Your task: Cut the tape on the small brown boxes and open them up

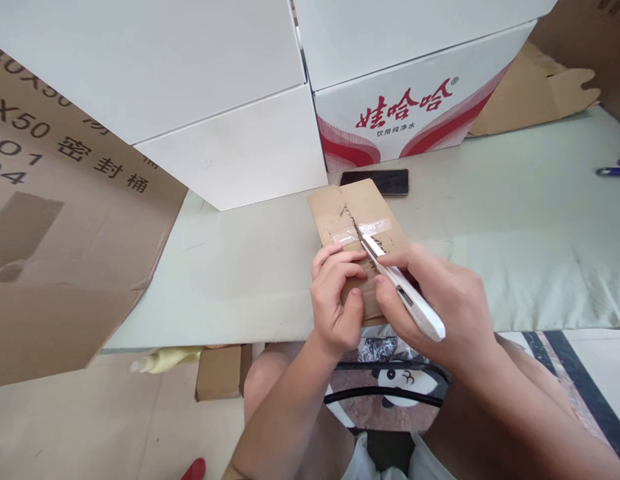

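A brown piece of cardboard (355, 200) lies at the table's front edge, with a strip of clear tape across it and a dark, ragged line down its middle. My right hand (440, 300) grips a white utility knife (413, 303), its tip touching the cardboard along that line, by the tape. With curled fingers, my left hand (337, 293) presses on the cardboard's near left part, close to the blade. Whether those fingers also pinch an edge is hidden. Just behind the cardboard lies a dark phone (390, 182), partly covered by it.
White boxes (230, 160) are stacked behind the table (250, 267); one carries red lettering (405, 110). A large printed carton (80, 220) stands at left. Flattened cardboard (535, 93) and a purple pen (613, 171) are at right. A small brown box (220, 373) sits on the floor.
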`<state>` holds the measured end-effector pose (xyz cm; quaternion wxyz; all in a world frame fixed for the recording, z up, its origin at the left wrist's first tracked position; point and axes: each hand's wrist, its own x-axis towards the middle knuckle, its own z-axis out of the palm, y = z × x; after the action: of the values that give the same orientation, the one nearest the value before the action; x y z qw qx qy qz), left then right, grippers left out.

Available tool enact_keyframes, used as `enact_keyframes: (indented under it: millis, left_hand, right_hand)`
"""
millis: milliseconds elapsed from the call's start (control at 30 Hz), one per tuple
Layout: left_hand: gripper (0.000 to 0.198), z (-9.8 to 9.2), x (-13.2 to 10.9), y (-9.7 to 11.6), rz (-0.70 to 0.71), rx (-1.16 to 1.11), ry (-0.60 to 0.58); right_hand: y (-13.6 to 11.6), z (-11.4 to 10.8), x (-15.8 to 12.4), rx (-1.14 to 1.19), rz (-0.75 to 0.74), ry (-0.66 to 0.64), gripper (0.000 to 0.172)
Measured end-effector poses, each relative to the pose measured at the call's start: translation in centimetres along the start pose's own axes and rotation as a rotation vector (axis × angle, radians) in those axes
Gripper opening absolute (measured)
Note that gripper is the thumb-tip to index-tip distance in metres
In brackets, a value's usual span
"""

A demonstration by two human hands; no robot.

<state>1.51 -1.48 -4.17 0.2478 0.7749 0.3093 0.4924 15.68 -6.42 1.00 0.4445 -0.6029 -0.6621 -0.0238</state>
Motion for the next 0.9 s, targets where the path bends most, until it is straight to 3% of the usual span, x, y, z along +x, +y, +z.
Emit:
enact_keyframes:
  millis: [700, 900]
  left_hand:
    - [0.021, -0.2, -0.3, -0.3, 0.009, 0.031, 0.020]
    - [0.021, -0.3, -0.2, -0.4, 0.012, 0.041, 0.015]
  right_hand:
    - [0.4, -0.7, -0.7, 0.120, -0.014, 0.073, 0.012]
    - [0.9, -1.2, -1.2, 0.212, -0.109, 0.112, 0.011]
